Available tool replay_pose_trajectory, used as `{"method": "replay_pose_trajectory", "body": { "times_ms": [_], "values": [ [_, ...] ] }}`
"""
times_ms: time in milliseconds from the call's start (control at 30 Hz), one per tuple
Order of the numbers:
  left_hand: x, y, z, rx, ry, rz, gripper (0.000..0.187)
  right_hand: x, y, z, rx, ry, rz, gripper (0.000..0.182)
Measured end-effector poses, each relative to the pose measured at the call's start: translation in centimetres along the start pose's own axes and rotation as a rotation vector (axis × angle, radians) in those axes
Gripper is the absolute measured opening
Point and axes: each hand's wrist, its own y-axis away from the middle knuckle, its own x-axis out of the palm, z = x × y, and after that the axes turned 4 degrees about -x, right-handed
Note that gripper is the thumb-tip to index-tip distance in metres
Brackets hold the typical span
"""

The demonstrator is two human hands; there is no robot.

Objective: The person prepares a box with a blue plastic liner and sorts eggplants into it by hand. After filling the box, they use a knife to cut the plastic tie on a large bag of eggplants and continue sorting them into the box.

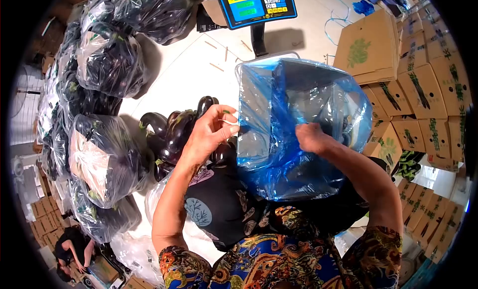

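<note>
A box lined with a blue plastic bag [284, 164] stands in front of me on a scale whose display [257, 6] is lit. My left hand [211, 132] is at the left edge of the bag, thumb and fingers close together; what lies between them is too small to make out. Closed over the bag's middle, my right hand [311, 137] grips the blue plastic. Loose dark eggplants [174, 135] lie beside my left hand. The contents of the box are mostly hidden by the plastic.
Clear bags of eggplants [112, 60] are piled along the left. Stacked cardboard boxes [423, 90] stand at the right, with a flat carton [366, 48] near the scale. Another person [73, 249] is at the lower left. Small sticks lie on the white floor [174, 70].
</note>
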Motion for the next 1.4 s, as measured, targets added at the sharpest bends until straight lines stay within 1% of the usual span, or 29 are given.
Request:
{"method": "replay_pose_trajectory", "body": {
  "times_ms": [100,133,167,233,267,300,367,400,467,500,533,567,633,700,733,767,833,900,933,967,1033,1133,1167,1200,1233,1300,1333,1367,1400],
  "values": [
    [0.2,-1.3,2.4,0.031,-0.031,-0.002,0.05,7.3,-2.2,-2.3,0.113,0.079,-0.059,0.01],
    [0.8,-1.0,1.6,-0.009,-0.154,0.041,0.055,10.2,-3.7,-2.9,0.116,0.075,-0.065,0.014],
    [0.9,-1.4,2.0,-0.094,-0.194,0.118,0.05,11.7,-4.3,-3.3,0.123,0.068,-0.071,0.02],
    [1.5,-1.5,2.5,-0.111,-0.324,0.165,0.039,10.2,-4.0,-1.9,0.215,-0.041,-0.159,0.014],
    [2.0,-1.3,2.4,-0.022,-0.23,0.137,0.031,8.5,-3.8,-0.9,0.26,-0.096,-0.201,0.013],
    [1.6,-2.1,4.4,0.024,-0.216,0.096,0.032,6.6,-3.2,-0.6,0.305,-0.149,-0.245,0.013],
    [0.7,-1.5,1.7,-0.244,-0.311,0.291,0.036,3.4,-2.5,-3.2,0.375,-0.981,-0.03,0.028],
    [0.5,-1.3,2.2,-0.275,-0.301,0.342,0.039,3.1,-2.5,-3.4,0.501,-1.241,-0.089,0.035],
    [-0.3,-0.6,2.8,-0.249,-0.304,0.407,0.036,2.2,-1.9,-3.5,0.487,-1.607,-0.033,0.05],
    [-0.5,-0.1,2.7,-0.223,-0.299,0.429,0.034,1.2,-1.1,-3.5,0.339,-1.706,0.082,0.058],
    [-1.2,0.2,3.0,-0.221,-0.313,0.449,0.024,-0.1,-0.3,-3.4,0.184,-1.793,0.199,0.066],
    [-1.8,0.1,4.1,-0.131,-0.344,0.468,0.02,-1.9,0.3,-2.5,0.132,-1.62,0.332,0.065],
    [-2.1,0.4,2.0,-0.229,-0.447,0.512,0.026,-5.1,0.7,0.4,0.029,-1.259,0.563,0.064],
    [-1.7,1.1,0.6,-0.3,-0.374,0.489,0.025,-2.9,-0.2,2.2,-0.131,-1.073,0.668,0.06],
    [-1.6,1.6,-0.6,-0.332,-0.34,0.476,0.024,-3.1,1.1,4.1,-0.072,-1.224,0.503,0.045],
    [-1.5,2.3,-1.7,-0.365,-0.307,0.46,0.023,-2.0,0.7,4.3,-0.201,-1.228,0.549,0.036],
    [-1.4,3.7,-3.3,-0.3,-0.169,0.4,0.014,-2.1,0.8,5.0,-0.269,-1.084,0.506,0.028],
    [-0.2,4.1,-3.7,-0.167,-0.04,0.315,0.014,-2.6,0.6,4.5,-0.318,-0.928,0.354,0.026],
    [-0.2,3.5,-3.5,-0.077,-0.148,0.334,0.016,-2.7,1.3,4.0,-0.103,-1.06,0.336,0.027],
    [-0.2,2.8,-3.2,0.016,-0.255,0.342,0.018,-3.2,1.9,3.1,0.006,-1.287,0.358,0.027],
    [-0.2,1.9,-2.2,-0.221,-0.231,0.257,0.023,-2.5,2.4,2.2,0.05,-1.46,0.415,0.025],
    [-0.5,0.2,1.0,-0.205,-0.287,0.177,0.027,-2.2,1.5,2.4,-0.052,-0.882,0.504,0.02],
    [-0.9,-0.2,2.7,-0.178,-0.327,0.163,0.028,-2.1,1.8,3.5,-0.056,-0.136,0.237,0.017],
    [-2.2,-1.3,6.4,-0.015,-0.404,0.15,0.028,-1.2,2.0,2.5,-0.019,-0.079,0.243,0.017],
    [-1.2,-0.5,4.1,-0.034,-0.607,0.088,0.027,-0.2,1.8,1.3,0.023,-0.016,0.244,0.018],
    [-1.5,-0.6,3.8,-0.102,-0.634,0.176,0.022,2.5,0.5,1.0,0.003,-0.018,0.086,0.018],
    [-1.4,-0.6,3.8,-0.148,-0.471,0.184,0.017,3.7,0.2,1.0,-0.003,-0.018,0.006,0.019],
    [-0.7,-0.3,2.2,-0.137,-0.248,0.207,0.022,4.5,0.8,1.5,-0.179,-0.028,-0.195,0.022],
    [0.3,0.2,0.5,-0.133,-0.112,0.104,0.029,5.3,1.3,1.8,-0.307,0.107,-0.349,0.022]
  ]
}}
